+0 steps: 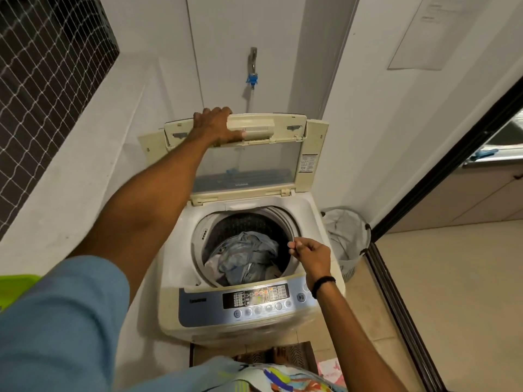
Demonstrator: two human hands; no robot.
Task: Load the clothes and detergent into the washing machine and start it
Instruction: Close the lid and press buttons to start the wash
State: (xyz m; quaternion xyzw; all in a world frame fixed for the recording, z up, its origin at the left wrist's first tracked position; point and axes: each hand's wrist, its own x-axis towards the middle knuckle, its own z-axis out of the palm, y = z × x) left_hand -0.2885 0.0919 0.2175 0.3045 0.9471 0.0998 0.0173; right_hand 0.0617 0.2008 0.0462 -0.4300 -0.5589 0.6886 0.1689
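A blue sleeve (pixel 56 321) is filling the lower left corner, and a bright patterned cloth (pixel 271 377) is showing at the bottom edge, cut off too far to tell what it is.

The clothes (pixel 246 258), a crumpled heap of pale blue and grey fabric, are lying inside the drum (pixel 249 222) of the washing machine (pixel 175 278). How deep the heap goes is hidden by the drum's rim. The lid (pixel 249 171) is standing raised and folded at the back of the machine. The left hand (pixel 216 125) is grasping its top edge, fingers over the top and thumb on the front face.

The right hand (pixel 311 257), wearing a black wristband (pixel 324 282), is hovering over the right side of the drum's rim. Its fingers are curling in, thumb tip meeting forefinger. Whether anything is pinched there is too small to tell. The forearm is crossing over the right end of the control panel (pixel 254 299), whose labels are too blurred to read.

Behind the machine a tap (pixel 252 59) with a blue fitting (pixel 252 79) is sticking out of the wall. Just right of the machine a laundry basket (pixel 348 241) with a pale liner is standing on the floor. In front of the machine a dark mat (pixel 283 353) is lying, partly hidden. Left of the machine a green object (pixel 17 284) is being cut off by the frame's edge.
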